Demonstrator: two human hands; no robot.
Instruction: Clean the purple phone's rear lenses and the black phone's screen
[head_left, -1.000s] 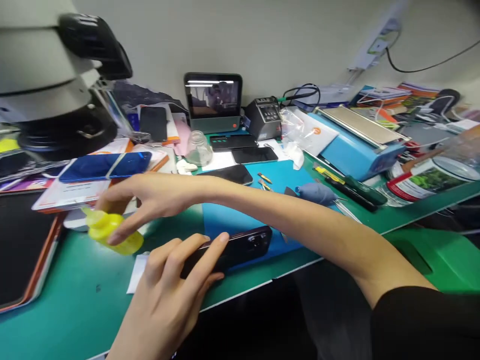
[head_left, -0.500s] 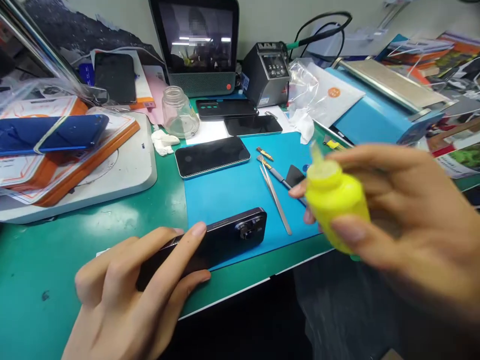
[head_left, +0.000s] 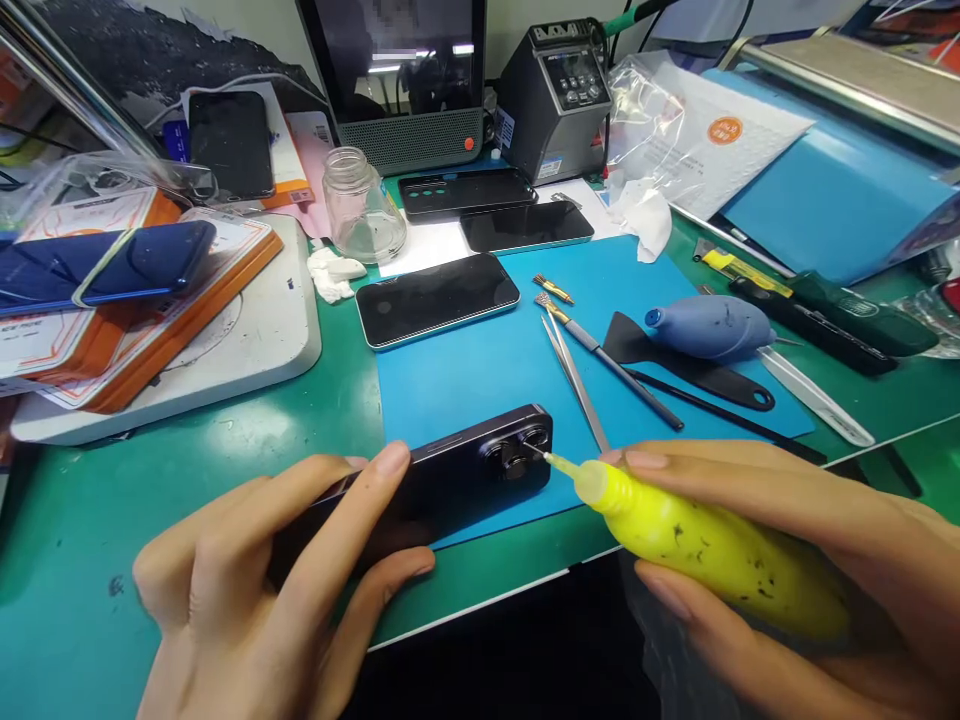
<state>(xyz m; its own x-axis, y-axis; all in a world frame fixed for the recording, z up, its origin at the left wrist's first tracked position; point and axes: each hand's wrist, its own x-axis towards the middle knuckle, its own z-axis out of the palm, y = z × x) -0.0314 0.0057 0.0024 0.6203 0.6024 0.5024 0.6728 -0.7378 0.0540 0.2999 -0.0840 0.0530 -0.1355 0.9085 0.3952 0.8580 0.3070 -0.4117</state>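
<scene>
My left hand (head_left: 300, 570) grips a dark smartphone (head_left: 450, 490) on its long edge, its back with the camera lenses turned towards me. Part of the phone is hidden behind my fingers. In my right hand (head_left: 795, 560) lies a yellow squeeze bottle (head_left: 697, 540), tilted so that its thin needle tip meets the camera lens area; whether it touches the glass I cannot tell. Behind the phone a blue mat (head_left: 442, 390) carries tweezers (head_left: 577, 385), a grey-handled brush (head_left: 622, 370), a short brass brush head (head_left: 553, 289) and a phone lying screen up (head_left: 439, 300).
Right of the mat's middle lie a black spatula (head_left: 690, 370), a blue air blower (head_left: 712, 325) and white tweezers (head_left: 817, 400). A glass jar (head_left: 364, 210) stands behind, near a grey soldering station (head_left: 555, 110). Boxes (head_left: 225, 290) are stacked at left. The table edge (head_left: 480, 605) runs close by.
My right hand has turned the yellow bottle from upright to tilted and brought its tip left to the phone's camera lenses. The left hand still holds the phone in much the same place.
</scene>
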